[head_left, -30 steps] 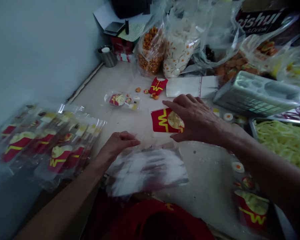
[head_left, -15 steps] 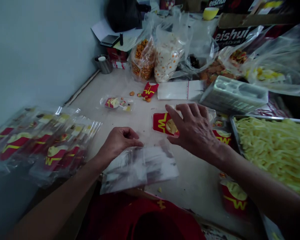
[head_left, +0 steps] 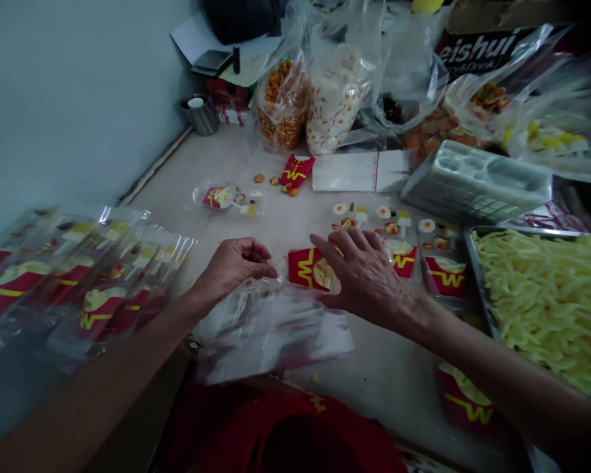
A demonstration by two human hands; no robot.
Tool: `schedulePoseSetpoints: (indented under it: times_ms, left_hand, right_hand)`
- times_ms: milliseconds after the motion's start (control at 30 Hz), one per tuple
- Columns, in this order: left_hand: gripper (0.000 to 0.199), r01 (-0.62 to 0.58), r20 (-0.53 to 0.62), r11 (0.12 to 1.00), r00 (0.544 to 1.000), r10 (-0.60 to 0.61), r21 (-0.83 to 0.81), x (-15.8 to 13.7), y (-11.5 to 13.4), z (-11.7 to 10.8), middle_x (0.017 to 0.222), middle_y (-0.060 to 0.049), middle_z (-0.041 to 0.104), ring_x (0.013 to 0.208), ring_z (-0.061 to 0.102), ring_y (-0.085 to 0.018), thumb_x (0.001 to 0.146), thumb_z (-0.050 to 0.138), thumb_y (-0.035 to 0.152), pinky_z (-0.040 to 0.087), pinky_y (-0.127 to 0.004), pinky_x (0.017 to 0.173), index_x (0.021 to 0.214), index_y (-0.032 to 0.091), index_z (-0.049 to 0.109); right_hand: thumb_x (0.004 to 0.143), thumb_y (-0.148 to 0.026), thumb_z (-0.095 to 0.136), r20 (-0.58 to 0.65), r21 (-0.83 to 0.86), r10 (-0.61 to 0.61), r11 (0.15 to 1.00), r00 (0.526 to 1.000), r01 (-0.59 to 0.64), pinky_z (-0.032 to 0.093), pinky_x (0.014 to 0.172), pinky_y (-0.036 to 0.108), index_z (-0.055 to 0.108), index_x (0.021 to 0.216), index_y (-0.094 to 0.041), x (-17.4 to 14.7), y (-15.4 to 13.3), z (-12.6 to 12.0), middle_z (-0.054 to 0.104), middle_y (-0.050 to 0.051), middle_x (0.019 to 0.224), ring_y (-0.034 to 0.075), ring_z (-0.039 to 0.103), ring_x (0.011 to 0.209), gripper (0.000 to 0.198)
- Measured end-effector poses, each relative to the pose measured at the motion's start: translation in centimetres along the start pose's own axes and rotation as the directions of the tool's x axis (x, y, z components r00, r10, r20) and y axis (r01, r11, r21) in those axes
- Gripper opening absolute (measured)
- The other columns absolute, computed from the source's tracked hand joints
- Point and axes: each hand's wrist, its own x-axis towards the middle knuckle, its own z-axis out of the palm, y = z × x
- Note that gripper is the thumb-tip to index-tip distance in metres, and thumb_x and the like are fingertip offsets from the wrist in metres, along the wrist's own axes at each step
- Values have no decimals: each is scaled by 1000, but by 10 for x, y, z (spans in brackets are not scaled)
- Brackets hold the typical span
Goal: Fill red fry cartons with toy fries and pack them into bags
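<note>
My left hand point(head_left: 236, 266) is closed, thumb and fingers pinching the upper edge of a clear plastic bag point(head_left: 270, 328) that lies over the near table edge, on a stack of similar bags. Fingers curved over its top, my right hand point(head_left: 364, 272) grips a clear pack with a red fries carton point(head_left: 303, 268) bearing a yellow zigzag. The carton end of this pack points at my left hand, close to the bag's edge. My palm and fingers hide the pack's other end. Behind and right of that hand lie more filled clear packs point(head_left: 446, 272).
Bagged packs point(head_left: 103, 302) pile up at left. A metal tray of fries-like pale yellow strips point(head_left: 546, 295) stands at right. Behind are a single pack point(head_left: 229, 199), a loose red carton point(head_left: 297, 171), a clear plastic box point(head_left: 477, 184) and bags of small pieces point(head_left: 335, 98).
My right hand has brought the carton pack left and toward me, uncovering the packs behind it. My left hand stays near the bag's edge. The camera view has shifted slightly.
</note>
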Motion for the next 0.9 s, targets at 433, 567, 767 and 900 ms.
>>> schedulePoseSetpoints:
  times_ms: [433,567,767,900]
  left_hand:
    - [42,1,-4,1000,1000,-1,-25,10,-5,-11,72,2,65,65,59,-10,54,90,32,50,-24,64,86,17,67]
    - [42,44,115,997,992,-51,59,12,-8,-13,72,1,66,66,61,-12,57,90,33,48,-25,64,92,19,73]
    - [31,16,348,977,933,-92,213,21,-7,-10,87,-5,76,78,66,-17,67,83,39,50,-28,73,93,22,79]
    - [32,-105,643,972,764,-57,210,35,8,10,97,-6,78,84,69,-21,73,77,34,50,-30,76,103,23,78]
  right_hand:
    - [66,-53,83,24,110,18,994,1000,-20,37,95,49,46,146,-19,2,-8,9,59,14,125,36,49,114,94]
    - [62,-52,85,138,168,-104,983,985,80,40,94,47,49,145,-20,0,-8,11,61,11,122,33,52,109,96]
    - [62,-49,84,147,114,-141,986,979,125,41,95,49,49,146,-16,-2,-13,6,61,14,122,35,52,109,97]
    - [62,-56,81,160,147,9,989,987,-33,44,87,48,52,143,-14,-13,-40,12,64,15,115,35,55,104,95]
